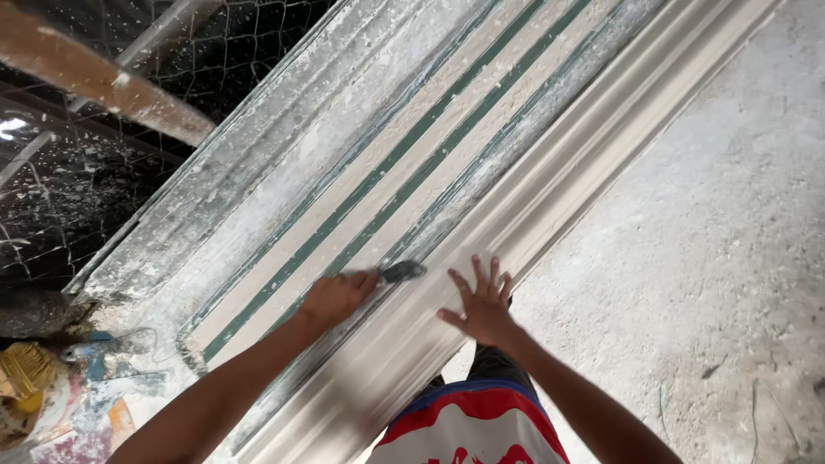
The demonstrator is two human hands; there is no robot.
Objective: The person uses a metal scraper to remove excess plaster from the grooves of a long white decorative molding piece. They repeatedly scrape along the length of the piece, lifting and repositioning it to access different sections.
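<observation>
A long white plaster moulding lies diagonally on a plaster-crusted workbench, beside a mould with cream and green stripes. My left hand grips a small scraper, whose dark blade rests at the groove between the striped mould and the moulding. Fingers spread, my right hand lies flat on the moulding's ribbed surface, just right of the blade.
Wire mesh and a wooden beam are at the upper left. A yellow brush and splattered rags sit at the lower left. Rough concrete floor spreads to the right. My red and white shirt shows below.
</observation>
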